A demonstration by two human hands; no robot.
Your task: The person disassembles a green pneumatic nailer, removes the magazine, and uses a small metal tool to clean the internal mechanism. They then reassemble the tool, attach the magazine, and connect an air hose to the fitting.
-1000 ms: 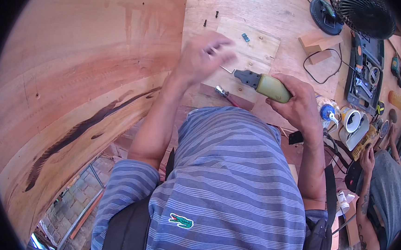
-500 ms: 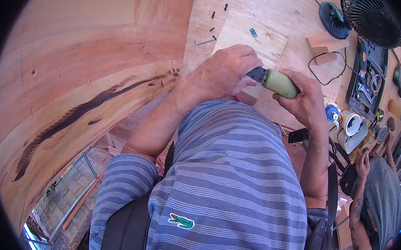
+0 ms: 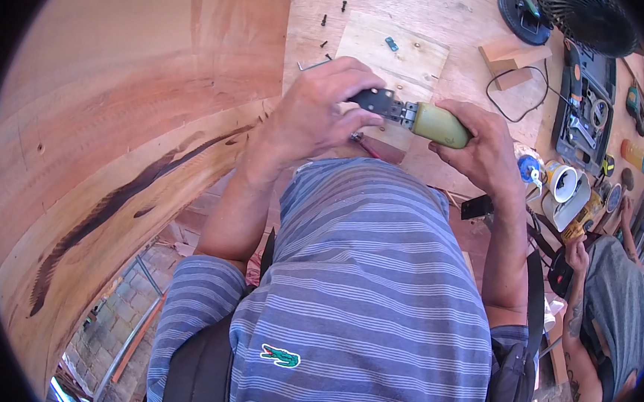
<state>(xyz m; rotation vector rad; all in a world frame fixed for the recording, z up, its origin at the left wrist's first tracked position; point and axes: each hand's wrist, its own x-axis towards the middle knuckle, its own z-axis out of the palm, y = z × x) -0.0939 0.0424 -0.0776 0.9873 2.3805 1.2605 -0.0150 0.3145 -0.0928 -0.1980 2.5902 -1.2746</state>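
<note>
My left hand [image 3: 325,104] pinches a black flat piece [image 3: 374,100] with pale holes between thumb and fingers. My right hand [image 3: 483,141] is closed around an olive-green rounded body [image 3: 444,125]. Between the two sits a small metal-and-black jointed section [image 3: 404,113], in line with both; I cannot tell whether the black piece is still fastened to it. Below lies a red-handled tool [image 3: 374,146], its tip partly behind my left hand. A small blue piece [image 3: 391,44] rests on the pale wooden board [image 3: 425,59].
Several black screws [image 3: 324,20] and a hex key [image 3: 313,65] lie left of the board. A tall wooden panel [image 3: 160,63] stands at left. At right are a wood block [image 3: 512,59], a toolbox [image 3: 584,107], a fan [image 3: 592,22], white tubs [image 3: 560,182] and another person [image 3: 609,311].
Both hands have shifted slightly left in the picture. More of the black piece and the metal section now shows beside the green body. The red-handled tool has come into clearer view.
</note>
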